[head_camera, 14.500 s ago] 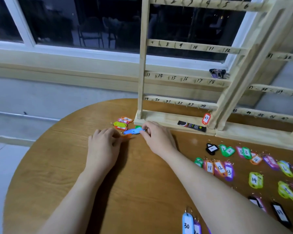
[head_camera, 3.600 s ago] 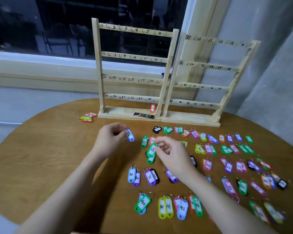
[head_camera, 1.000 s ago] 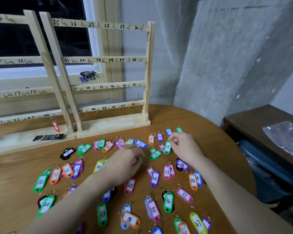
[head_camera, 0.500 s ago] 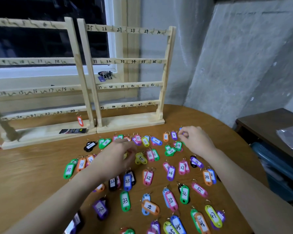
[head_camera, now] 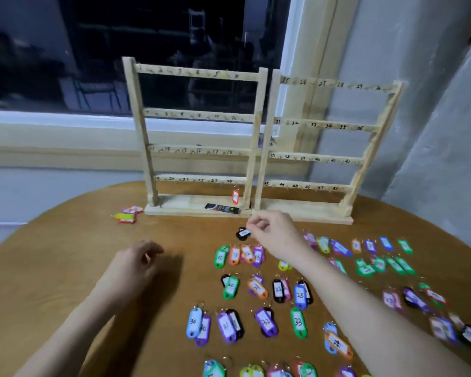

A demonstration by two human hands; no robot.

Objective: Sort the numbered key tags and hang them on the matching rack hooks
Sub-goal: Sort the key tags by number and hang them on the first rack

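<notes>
Right hand (head_camera: 273, 235): fingers curled, fingertips pinched together just above the black key tag (head_camera: 242, 233); blur hides whether they grip its ring or only touch it, so I cannot tell the grasp.
Left hand (head_camera: 136, 263): hovers over bare wood toward the table's left side, fingers loosely curled, nothing in it.
Black key tag: near the table's far edge, just in front of the left rack (head_camera: 196, 142) base.
Sorted key tags (head_camera: 259, 295): rows across the centre and right of the round wooden table (head_camera: 65, 268); legible numbers include 20, 23, 30, 33.
Racks: left rack and right rack (head_camera: 321, 148) stand side by side at the far edge, bars numbered by hand.
Red tag (head_camera: 235, 196): hangs from the left rack's bottom bar, right end.
Small tag pile (head_camera: 127, 214): far left, beside the left rack's base.
Dark flat packet (head_camera: 222, 208): lies on the left rack's base.
</notes>
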